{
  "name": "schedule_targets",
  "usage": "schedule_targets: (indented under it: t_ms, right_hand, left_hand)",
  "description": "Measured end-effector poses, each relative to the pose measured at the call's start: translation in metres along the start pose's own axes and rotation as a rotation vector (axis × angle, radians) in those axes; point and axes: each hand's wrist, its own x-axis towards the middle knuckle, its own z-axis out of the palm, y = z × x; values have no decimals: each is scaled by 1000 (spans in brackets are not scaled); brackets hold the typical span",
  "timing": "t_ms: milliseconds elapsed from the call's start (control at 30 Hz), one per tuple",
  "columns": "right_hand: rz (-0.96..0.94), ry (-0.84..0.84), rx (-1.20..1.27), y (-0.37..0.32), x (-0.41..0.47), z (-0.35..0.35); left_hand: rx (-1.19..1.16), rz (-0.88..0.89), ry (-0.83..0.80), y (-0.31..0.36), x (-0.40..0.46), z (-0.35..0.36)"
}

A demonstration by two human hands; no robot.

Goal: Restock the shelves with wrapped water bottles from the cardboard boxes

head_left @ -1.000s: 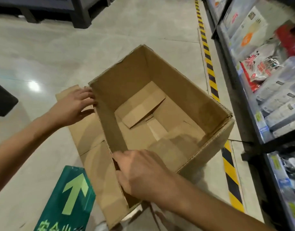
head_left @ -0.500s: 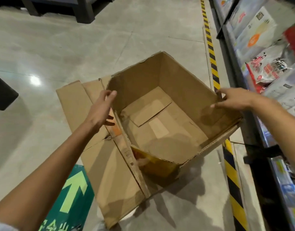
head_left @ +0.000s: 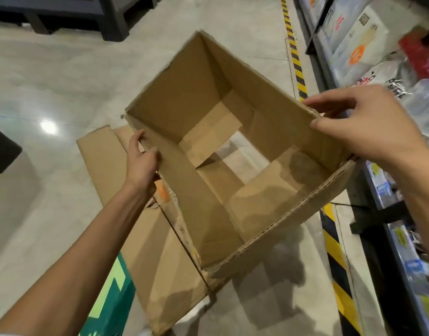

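An empty brown cardboard box [head_left: 191,93] is held up off the floor, its top facing me. Its bottom flaps hang apart, and the pale floor shows through the gap. My left hand [head_left: 141,161] grips the box's left rim, fingers curled over the edge. My right hand [head_left: 361,122] pinches the right rim between thumb and fingers. Wrapped water bottles [head_left: 424,103] lie on the shelf [head_left: 383,190] at the right, behind my right hand.
A flattened cardboard box [head_left: 157,258] lies on the floor under the raised one. A green floor sign with an arrow [head_left: 111,304] sits at the bottom left. Yellow-black hazard tape [head_left: 334,251] runs along the shelf's foot. Packaged goods [head_left: 354,44] fill the upper shelf. Dark furniture [head_left: 70,13] stands far left.
The box has been lifted and its bottom flaps have opened. My right hand moved from the near rim to the right rim, and my left hand now grips the left rim.
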Motion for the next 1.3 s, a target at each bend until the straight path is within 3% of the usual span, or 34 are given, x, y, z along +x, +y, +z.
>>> schedule_targets:
  t_ms: [167,333,433,533,667,800,867,1000,1100,1167,1233,1300]
  right_hand:
    - [-164,48,-129,-54,-33,25]
    - [-339,-6,-472,-77,-72,106]
    - [-402,4,-406,-84,-89,139]
    - [-499,-71,-316,-102,-105,162]
    - [-540,-187,-364,-118,-124,198]
    - [-610,-223,-336,-117,-123,204]
    - [-628,-191,-209,-107,-113,195]
    - [-430,-42,40,-65,-80,172]
    - [-267,53,57,-18,-55,161]
    - [-71,-58,135,5,-41,165]
    - [141,-277,256,12,-34,179]
    - [182,-505,385,5,-36,197]
  left_hand:
    - [-206,-84,23,-5,13,-13]
    - [-38,-253,-14,-45,28,-42]
    - [75,-290,57,-62,30,-67]
    - [-25,-240,143,-49,20,-87]
    - [-334,-175,-97,8,-16,-98]
    - [-242,-102,-190,46,-50,-78]
    - [-193,-74,-136,48,-53,-73]
    - [-180,-112,-97,48,-51,-97]
    - [-154,-163,-68,49,-51,-128]
    - [-136,-181,-79,52,-50,-150]
    - [-140,-215,-68,54,-49,-168]
    - [-123,-249,-27,55,-51,-180]
